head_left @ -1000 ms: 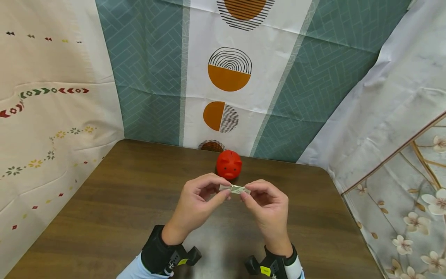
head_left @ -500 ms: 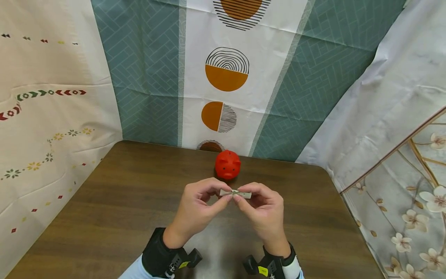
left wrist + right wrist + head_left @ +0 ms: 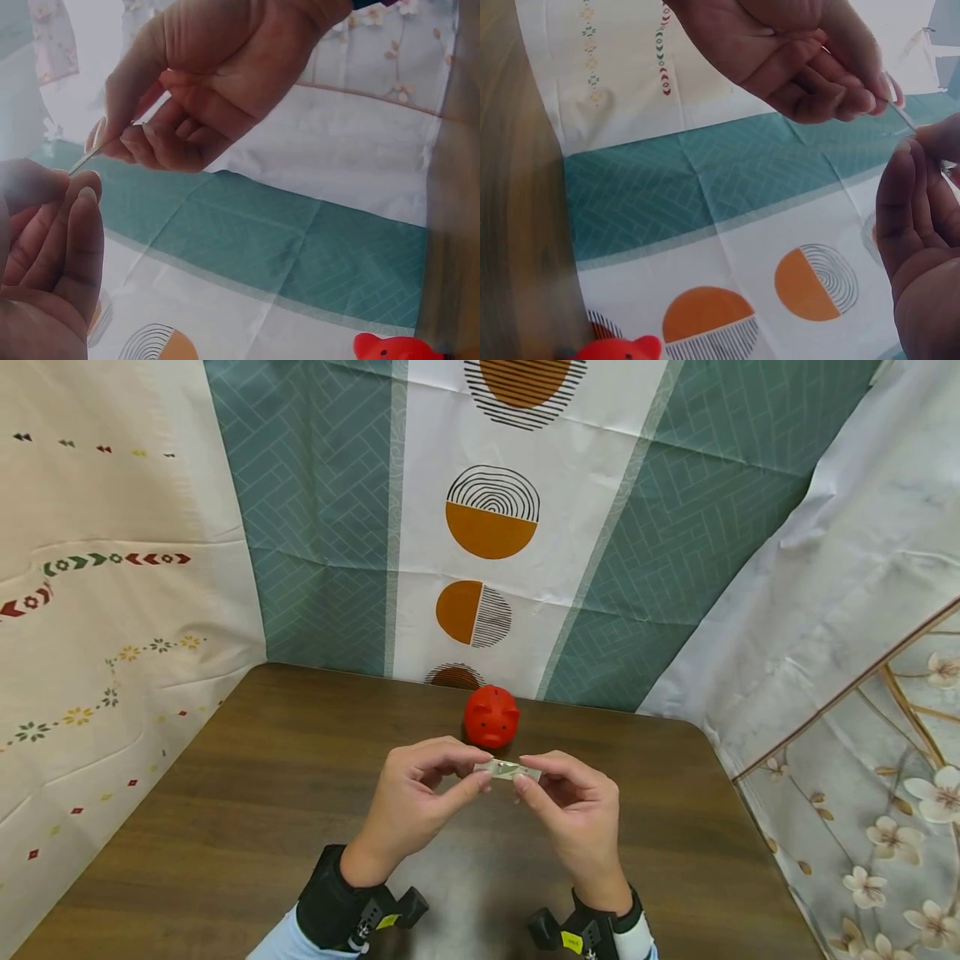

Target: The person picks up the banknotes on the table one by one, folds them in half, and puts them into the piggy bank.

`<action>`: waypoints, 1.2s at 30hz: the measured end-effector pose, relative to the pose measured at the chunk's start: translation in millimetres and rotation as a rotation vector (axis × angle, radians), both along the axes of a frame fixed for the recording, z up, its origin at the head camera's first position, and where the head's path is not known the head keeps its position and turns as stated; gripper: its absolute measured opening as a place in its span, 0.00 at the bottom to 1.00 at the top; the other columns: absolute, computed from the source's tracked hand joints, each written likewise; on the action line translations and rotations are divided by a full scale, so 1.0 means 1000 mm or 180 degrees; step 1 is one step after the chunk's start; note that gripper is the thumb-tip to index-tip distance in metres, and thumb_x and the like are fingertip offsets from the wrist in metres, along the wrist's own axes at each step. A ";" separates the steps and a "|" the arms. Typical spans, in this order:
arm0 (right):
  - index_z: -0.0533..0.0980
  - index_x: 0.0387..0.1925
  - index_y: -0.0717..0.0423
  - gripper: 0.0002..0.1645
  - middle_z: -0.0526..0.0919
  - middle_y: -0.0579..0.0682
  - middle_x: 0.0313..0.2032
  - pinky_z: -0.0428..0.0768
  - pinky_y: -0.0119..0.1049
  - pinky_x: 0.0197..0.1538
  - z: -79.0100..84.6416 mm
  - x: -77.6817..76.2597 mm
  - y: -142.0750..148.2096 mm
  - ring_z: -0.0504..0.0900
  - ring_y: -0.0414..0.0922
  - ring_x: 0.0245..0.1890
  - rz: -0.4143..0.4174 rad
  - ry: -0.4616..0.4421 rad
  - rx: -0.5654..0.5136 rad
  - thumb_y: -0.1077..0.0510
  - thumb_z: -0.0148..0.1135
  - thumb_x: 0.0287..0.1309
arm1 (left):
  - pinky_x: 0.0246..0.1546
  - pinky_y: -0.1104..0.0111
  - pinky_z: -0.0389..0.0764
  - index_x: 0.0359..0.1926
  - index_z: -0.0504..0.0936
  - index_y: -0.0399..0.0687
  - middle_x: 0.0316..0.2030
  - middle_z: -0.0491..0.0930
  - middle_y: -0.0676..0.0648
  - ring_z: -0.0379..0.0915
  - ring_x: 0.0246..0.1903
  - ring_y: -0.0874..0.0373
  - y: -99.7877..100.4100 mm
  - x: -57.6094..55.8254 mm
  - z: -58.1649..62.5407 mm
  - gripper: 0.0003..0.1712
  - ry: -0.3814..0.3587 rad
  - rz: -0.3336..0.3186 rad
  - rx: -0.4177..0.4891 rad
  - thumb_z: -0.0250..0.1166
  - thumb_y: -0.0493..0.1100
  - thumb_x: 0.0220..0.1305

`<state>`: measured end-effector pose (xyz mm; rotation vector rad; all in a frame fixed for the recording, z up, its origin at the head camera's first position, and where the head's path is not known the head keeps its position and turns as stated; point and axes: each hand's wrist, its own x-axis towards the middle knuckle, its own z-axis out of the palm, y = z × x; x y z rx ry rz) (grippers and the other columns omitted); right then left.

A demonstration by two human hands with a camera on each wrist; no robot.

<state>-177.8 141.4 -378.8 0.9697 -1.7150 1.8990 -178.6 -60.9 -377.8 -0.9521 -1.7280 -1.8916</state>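
Note:
A narrow pale strip with greenish print (image 3: pixel 507 769), which looks like a folded banknote, is held in the air above the table. My left hand (image 3: pixel 416 797) pinches its left part between thumb and fingertips. Thumb and fingers of my right hand (image 3: pixel 579 806) pinch the right part. Between the two thumbs the printed middle of the strip shows. Seen in the left wrist view, the banknote (image 3: pixel 86 159) is a thin edge running from hand to hand. Just beyond the hands stands a red piggy bank (image 3: pixel 491 717), facing me, with a slot on top.
The brown wooden table (image 3: pixel 247 793) reaches back to a teal and white patterned curtain (image 3: pixel 322 568). A cream cloth (image 3: pixel 120 652) hangs at the left and a floral cloth (image 3: pixel 862 827) at the right. Black cameras are strapped to both wrists.
Half a second ago the fingertips were close together at the strip's middle. They have since slid apart toward its ends, and more print shows. The piggy bank stays put.

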 end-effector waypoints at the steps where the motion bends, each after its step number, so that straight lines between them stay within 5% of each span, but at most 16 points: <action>1: 0.82 0.46 0.72 0.18 0.87 0.48 0.34 0.83 0.31 0.28 0.000 0.000 0.000 0.80 0.45 0.24 -0.0024 -0.0007 0.0014 0.83 0.63 0.53 | 0.31 0.68 0.86 0.43 0.87 0.37 0.33 0.86 0.41 0.81 0.30 0.58 0.000 0.000 0.000 0.13 -0.0015 0.0001 0.0004 0.71 0.24 0.57; 10: 0.82 0.49 0.70 0.20 0.88 0.44 0.37 0.87 0.32 0.32 0.001 0.002 0.003 0.86 0.41 0.27 -0.0198 -0.0188 0.0121 0.81 0.64 0.54 | 0.31 0.67 0.87 0.44 0.87 0.36 0.33 0.85 0.39 0.83 0.30 0.56 -0.003 0.001 0.003 0.13 -0.0162 -0.0024 0.0022 0.71 0.23 0.58; 14: 0.81 0.48 0.70 0.17 0.88 0.43 0.35 0.87 0.34 0.33 0.002 0.003 0.004 0.87 0.42 0.27 -0.0250 -0.0298 0.0204 0.80 0.65 0.55 | 0.33 0.66 0.87 0.53 0.84 0.41 0.32 0.85 0.42 0.82 0.31 0.56 -0.004 0.003 0.004 0.20 -0.0326 0.0098 -0.0117 0.71 0.26 0.60; 18: 0.79 0.44 0.73 0.13 0.89 0.46 0.35 0.88 0.36 0.35 0.002 0.000 0.005 0.87 0.43 0.27 -0.0072 -0.0212 0.0154 0.80 0.63 0.57 | 0.35 0.66 0.88 0.52 0.83 0.44 0.31 0.84 0.45 0.83 0.31 0.55 -0.004 0.003 0.004 0.18 -0.0513 0.0106 -0.0193 0.70 0.29 0.62; 23: 0.78 0.46 0.75 0.12 0.89 0.49 0.36 0.89 0.38 0.37 0.001 -0.002 0.005 0.88 0.43 0.29 0.0170 -0.0103 0.0067 0.81 0.60 0.59 | 0.34 0.66 0.87 0.43 0.84 0.41 0.32 0.84 0.42 0.82 0.30 0.46 -0.003 0.002 0.004 0.09 -0.0450 -0.0020 -0.0121 0.69 0.28 0.63; 29: 0.80 0.48 0.70 0.17 0.90 0.49 0.37 0.88 0.37 0.37 0.000 -0.004 0.007 0.88 0.43 0.30 0.0236 -0.0055 0.0054 0.81 0.59 0.60 | 0.33 0.66 0.87 0.44 0.84 0.41 0.30 0.84 0.43 0.83 0.29 0.54 -0.004 0.000 0.003 0.10 -0.0432 -0.0037 -0.0128 0.69 0.28 0.63; 36: 0.84 0.43 0.67 0.15 0.89 0.50 0.38 0.88 0.35 0.36 -0.001 -0.004 0.006 0.86 0.44 0.30 0.0361 -0.0063 -0.0095 0.80 0.62 0.58 | 0.31 0.67 0.86 0.40 0.84 0.40 0.31 0.84 0.40 0.81 0.28 0.57 -0.004 0.000 0.001 0.09 -0.0473 -0.0301 -0.0015 0.69 0.26 0.61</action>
